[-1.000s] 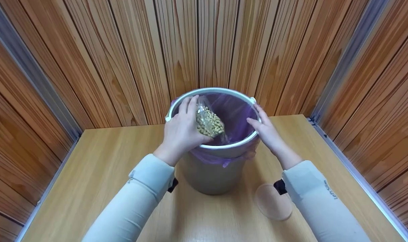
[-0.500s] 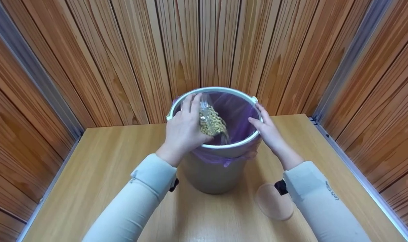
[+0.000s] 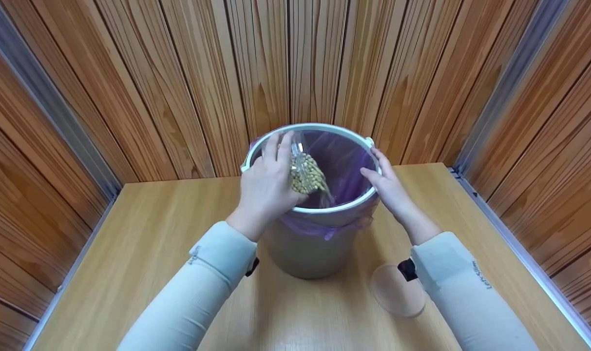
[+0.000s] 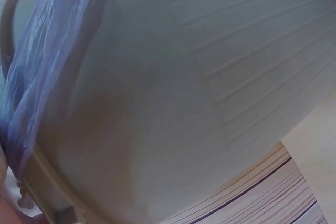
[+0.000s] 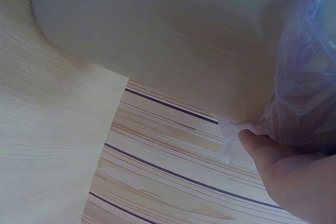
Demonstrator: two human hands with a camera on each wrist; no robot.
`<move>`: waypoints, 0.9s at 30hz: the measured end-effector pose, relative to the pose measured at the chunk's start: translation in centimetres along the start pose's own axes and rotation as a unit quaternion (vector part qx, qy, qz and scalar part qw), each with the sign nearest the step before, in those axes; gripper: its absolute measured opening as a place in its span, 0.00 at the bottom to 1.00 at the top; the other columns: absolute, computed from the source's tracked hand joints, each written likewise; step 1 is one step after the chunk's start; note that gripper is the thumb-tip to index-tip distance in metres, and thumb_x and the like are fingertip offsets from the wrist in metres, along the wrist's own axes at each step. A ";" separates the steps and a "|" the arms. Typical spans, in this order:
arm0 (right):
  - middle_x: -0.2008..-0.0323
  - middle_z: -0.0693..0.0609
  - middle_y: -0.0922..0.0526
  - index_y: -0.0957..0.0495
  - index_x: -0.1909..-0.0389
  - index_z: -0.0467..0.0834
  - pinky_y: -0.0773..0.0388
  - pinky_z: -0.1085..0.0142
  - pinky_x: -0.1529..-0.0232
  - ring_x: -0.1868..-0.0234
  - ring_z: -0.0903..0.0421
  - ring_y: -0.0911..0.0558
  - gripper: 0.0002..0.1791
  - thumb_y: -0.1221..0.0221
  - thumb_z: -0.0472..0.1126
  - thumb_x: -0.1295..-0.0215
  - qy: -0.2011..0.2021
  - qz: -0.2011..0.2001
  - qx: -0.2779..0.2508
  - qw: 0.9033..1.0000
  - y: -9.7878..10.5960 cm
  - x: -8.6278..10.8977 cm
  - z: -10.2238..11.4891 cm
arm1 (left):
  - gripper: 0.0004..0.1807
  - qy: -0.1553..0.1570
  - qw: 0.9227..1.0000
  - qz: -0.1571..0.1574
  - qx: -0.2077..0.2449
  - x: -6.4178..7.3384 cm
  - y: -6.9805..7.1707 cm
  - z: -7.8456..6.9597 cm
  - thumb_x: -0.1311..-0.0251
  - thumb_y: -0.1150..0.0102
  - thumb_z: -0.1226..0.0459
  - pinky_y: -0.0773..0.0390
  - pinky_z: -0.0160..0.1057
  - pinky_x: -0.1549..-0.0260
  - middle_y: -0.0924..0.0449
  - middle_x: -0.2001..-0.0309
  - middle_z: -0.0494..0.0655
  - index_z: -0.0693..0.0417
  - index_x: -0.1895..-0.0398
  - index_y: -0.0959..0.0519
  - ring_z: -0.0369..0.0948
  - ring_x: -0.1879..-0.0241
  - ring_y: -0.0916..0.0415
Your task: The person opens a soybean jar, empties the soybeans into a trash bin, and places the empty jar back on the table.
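Observation:
A grey trash can (image 3: pixel 310 253) with a pale rim stands upright, lined with a purple trash bag (image 3: pixel 344 158) folded over its edge. My left hand (image 3: pixel 268 185) grips a clear container (image 3: pixel 297 144) over the can's mouth, tilted down to the right. Inside it are pale yellow-green beans (image 3: pixel 309 175), sloping toward the lower end, where a blurred streak shows. My right hand (image 3: pixel 392 192) holds the can's right rim, thumb on the inner side and fingers outside. The right wrist view shows this hand (image 5: pixel 294 174) against the purple bag.
A round translucent lid (image 3: pixel 397 291) lies on the wooden table (image 3: pixel 173 234), right of the can, near my right sleeve. Wood-panelled walls (image 3: pixel 314 63) close off the back and both sides, with metal strips at the corners.
The container has tipped slightly further and the beans have slid toward its lower end. My left hand has shifted a little right; my right hand stays at the rim.

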State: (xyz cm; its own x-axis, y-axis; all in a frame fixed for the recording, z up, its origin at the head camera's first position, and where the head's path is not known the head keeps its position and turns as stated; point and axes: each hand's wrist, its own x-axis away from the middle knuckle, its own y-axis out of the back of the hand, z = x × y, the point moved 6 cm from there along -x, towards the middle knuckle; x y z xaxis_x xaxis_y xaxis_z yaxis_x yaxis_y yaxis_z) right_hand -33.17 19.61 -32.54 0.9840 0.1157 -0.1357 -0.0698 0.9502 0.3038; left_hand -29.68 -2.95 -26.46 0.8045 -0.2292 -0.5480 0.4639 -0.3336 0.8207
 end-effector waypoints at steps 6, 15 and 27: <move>0.27 0.43 0.60 0.59 0.27 0.43 0.62 0.49 0.31 0.28 0.46 0.61 0.36 0.55 0.44 0.32 -0.003 -0.001 0.005 1.000 0.0 0.0 0.0 | 0.63 -0.006 1.000 -0.005 -0.009 0.0 0.1 -0.1 0.73 0.25 0.46 0.24 0.45 0.79 0.44 0.32 0.51 0.48 0.29 0.49 0.50 0.65 0.24; 0.27 0.46 0.61 0.60 0.27 0.46 0.62 0.48 0.31 0.28 0.47 0.61 0.37 0.55 0.46 0.31 -0.011 0.003 0.006 1.000 0.0 0.1 0.1 | 0.62 -0.018 0.999 -0.020 -0.024 -0.1 0.4 -0.5 0.73 0.25 0.47 0.25 0.44 0.81 0.44 0.32 0.50 0.49 0.30 0.48 0.49 0.67 0.25; 0.27 0.47 0.62 0.61 0.27 0.47 0.63 0.47 0.31 0.27 0.47 0.62 0.37 0.55 0.46 0.31 -0.010 0.005 -0.007 1.000 -0.1 0.2 0.0 | 0.61 -0.032 0.998 -0.032 -0.031 0.0 0.6 -0.8 0.73 0.25 0.50 0.26 0.44 0.82 0.44 0.32 0.50 0.49 0.30 0.47 0.48 0.70 0.27</move>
State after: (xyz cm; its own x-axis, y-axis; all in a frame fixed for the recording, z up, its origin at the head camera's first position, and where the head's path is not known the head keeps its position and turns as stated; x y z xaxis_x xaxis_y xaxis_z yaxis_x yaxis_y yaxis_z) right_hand -32.94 19.57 -32.55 0.9864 0.1185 -0.1137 -0.0810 0.9532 0.2912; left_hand -29.13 -2.45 -25.78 0.7480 -0.2683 -0.6071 0.5373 -0.2922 0.7912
